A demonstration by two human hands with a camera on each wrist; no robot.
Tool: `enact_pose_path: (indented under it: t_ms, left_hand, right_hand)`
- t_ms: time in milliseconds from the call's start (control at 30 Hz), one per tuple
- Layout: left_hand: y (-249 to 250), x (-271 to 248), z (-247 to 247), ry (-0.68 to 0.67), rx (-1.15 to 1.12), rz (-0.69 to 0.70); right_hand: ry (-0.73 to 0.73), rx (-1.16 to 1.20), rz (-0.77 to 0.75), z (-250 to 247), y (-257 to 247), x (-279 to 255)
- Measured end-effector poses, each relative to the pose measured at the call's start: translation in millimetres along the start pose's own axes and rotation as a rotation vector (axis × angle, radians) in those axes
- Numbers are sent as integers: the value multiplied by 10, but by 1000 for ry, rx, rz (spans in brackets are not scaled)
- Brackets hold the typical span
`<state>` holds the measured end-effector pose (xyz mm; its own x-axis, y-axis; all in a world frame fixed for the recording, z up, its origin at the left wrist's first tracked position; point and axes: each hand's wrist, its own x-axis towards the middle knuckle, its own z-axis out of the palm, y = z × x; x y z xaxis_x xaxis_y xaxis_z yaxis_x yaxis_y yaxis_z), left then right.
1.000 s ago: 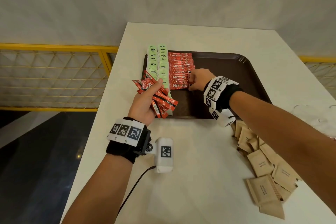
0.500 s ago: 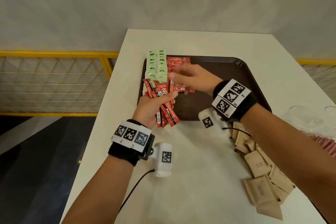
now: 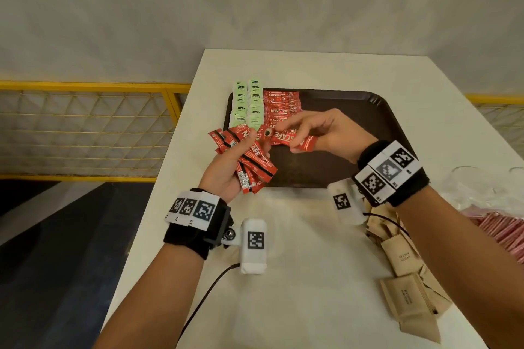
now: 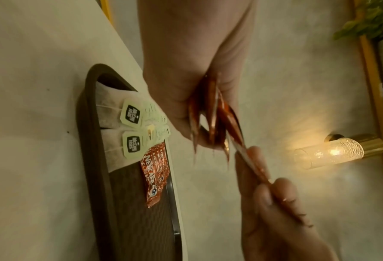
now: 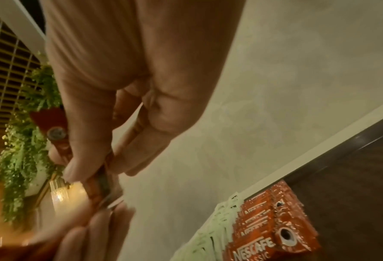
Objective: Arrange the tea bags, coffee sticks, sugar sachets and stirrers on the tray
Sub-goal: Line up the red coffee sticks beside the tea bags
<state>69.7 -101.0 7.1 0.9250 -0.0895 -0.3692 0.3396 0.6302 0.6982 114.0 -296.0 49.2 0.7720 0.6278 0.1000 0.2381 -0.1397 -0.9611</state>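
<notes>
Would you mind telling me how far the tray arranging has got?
Done: the tea bags lie in two columns at the left end of the tray, with a column of coffee sticks beside them. In hand: the left hand holds a bundle of coffee sticks, and the right hand pinches one coffee stick. Left: the brown sachets are still on the table; no stirrers are clearly visible.

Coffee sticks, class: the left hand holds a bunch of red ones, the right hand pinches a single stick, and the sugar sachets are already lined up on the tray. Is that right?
One slip. In the head view the brown sugar sachets lie in a loose heap on the table, not on the tray. The left hand does hold the bunch, and the right hand pinches a single stick.
</notes>
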Motion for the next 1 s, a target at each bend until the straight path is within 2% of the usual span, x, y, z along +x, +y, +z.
enact_pose_path:
  t_ms: [200, 367, 433, 500, 567, 633, 700, 767, 833, 1000]
  left_hand:
    - [-20, 21, -23, 59, 26, 35]
    - [-23, 26, -68, 127, 108, 84]
    - [-33, 14, -27, 127, 163, 119]
    - [-48, 8, 30, 126, 219, 166]
    - [-56, 6, 64, 138, 260, 209]
    - [-48, 1, 66, 148, 239, 236]
    - [-50, -13, 44, 147, 219, 238]
    - [-59, -41, 35, 121, 245, 225]
    - [-80, -42, 25, 98, 292, 216]
    - [-43, -24, -4, 103, 350, 221]
  right_hand:
    - [-31, -159, 53, -32, 128, -14]
    - [143, 64, 158, -87, 19, -26]
    - [74, -95, 211, -38, -47, 30]
    - [-60, -305, 233, 61, -96, 117]
    - [-103, -335, 240, 145, -102, 184]
    - [-4, -192, 269, 165, -101, 211]
    - [131, 134, 334, 176, -104, 218]
    - [206, 389, 372, 190, -90, 222]
    - [233, 474, 366, 212, -70, 218]
    - [190, 491, 363, 181, -36, 156]
